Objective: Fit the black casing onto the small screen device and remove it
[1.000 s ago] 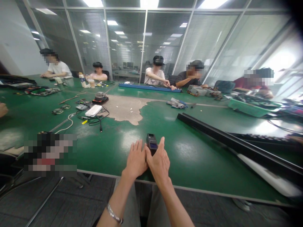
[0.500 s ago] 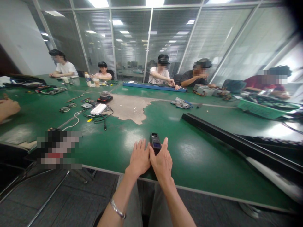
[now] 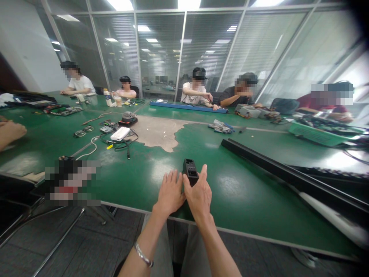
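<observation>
A small black box-shaped device (image 3: 190, 169) lies on the green table in front of me; its upper face shows several dark square recesses, and its exact kind is unclear. My right hand (image 3: 198, 196) covers its near end, the thumb along the left side and the index finger stretched out on the right. Palm down on the table, my left hand (image 3: 170, 192) has its fingers extended just left of the device, close against my right thumb. The near end of the device is hidden under my hands.
A long black rail (image 3: 276, 169) crosses the right side. Left of centre lie a white adapter (image 3: 120, 134) with cables and eyeglasses (image 3: 83, 131). Gloves (image 3: 220, 126), a blue bar (image 3: 187, 107) and a green basket (image 3: 317, 134) are farther back. Several people sit around the table.
The camera view has shifted slightly. The bluish panel on the device's upper face now looks dark, and the device sits marginally farther from me. Both hands have kept nearly the same pose.
</observation>
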Available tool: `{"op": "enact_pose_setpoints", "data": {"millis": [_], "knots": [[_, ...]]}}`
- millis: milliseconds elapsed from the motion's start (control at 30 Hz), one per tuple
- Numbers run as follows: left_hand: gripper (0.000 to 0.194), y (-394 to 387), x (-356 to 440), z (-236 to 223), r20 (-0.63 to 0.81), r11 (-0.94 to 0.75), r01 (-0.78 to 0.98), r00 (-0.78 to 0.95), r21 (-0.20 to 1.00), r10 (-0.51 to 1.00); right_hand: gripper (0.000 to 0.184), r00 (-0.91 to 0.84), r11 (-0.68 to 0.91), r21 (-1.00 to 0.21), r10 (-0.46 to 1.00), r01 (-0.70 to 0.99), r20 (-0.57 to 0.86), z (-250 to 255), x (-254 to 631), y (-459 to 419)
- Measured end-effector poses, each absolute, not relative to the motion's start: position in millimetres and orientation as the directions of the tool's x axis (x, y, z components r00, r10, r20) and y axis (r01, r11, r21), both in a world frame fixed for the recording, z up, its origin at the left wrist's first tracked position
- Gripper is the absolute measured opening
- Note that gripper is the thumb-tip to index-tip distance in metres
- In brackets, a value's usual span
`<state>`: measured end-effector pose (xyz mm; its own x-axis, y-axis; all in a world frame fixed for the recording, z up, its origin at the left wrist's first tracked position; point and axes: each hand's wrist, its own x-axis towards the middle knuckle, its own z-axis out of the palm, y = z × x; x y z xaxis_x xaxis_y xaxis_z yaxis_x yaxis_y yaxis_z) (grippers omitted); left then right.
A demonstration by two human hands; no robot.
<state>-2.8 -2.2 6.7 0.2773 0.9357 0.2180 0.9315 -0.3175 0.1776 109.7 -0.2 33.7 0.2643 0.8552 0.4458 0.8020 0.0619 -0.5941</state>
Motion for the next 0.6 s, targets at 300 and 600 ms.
{"op": "enact_pose_setpoints", "data": {"millis": [300, 600], "knots": [[0.069, -1.1, -2.8, 4.8, 0.221, -0.325, 0.932, 0.287, 0.161, 0.932, 0.088, 0.276, 0.09, -0.618, 0.838, 0.781, 0.471, 49.0, 114.0, 0.4], [0.075, -2.1, -2.0, 4.8, 0.243, -0.311, 0.937, 0.269, 0.158, 0.932, 0.088, 0.303, 0.069, -0.604, 0.816, 0.794, 0.492, 54.7, 130.0, 0.4]]}}
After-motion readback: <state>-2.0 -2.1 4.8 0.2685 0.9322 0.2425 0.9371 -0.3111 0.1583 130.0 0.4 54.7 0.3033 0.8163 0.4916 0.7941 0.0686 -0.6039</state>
